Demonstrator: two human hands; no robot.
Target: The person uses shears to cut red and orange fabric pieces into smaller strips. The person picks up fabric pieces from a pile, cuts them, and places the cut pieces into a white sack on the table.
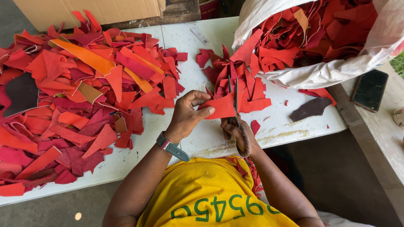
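My left hand [187, 114] pinches a red leather scrap [222, 106] by its left edge, above the white table [290, 122]. My right hand [237, 133] grips the handles of a pair of scissors [235, 98], whose blades point away from me and stand partly apart across the right side of the scrap. A watch with a grey strap [171, 147] sits on my left wrist. A small heap of red scraps [235, 77] lies just beyond the scissors.
A big pile of red and orange leather pieces [75, 96] covers the table's left half. A white sack [320, 38] full of red scraps lies at the top right. A dark brown scrap [310, 109] and a phone [370, 90] lie to the right. A cardboard box [88, 10] stands behind.
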